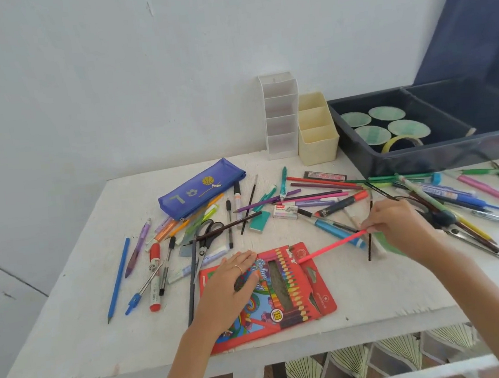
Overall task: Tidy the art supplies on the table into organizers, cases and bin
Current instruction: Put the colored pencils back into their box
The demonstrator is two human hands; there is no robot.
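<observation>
Both hands were at work: the left hand (235, 277) pressed flat, fingers straight, on the red pencil box (302, 302) near the front of the table (74, 343). The right hand (398, 223) pinched a pink pencil (333, 246), its tip at the box's open flap. The step looked like boxing that pencil, which next called for sliding it lengthwise into the opening.

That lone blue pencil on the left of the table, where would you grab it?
Pinch the blue pencil mid-shaft from above, fingers across its thin width. It lies flat on the table, tip toward the near edge, nothing crossing it; its left side is bare.
</observation>
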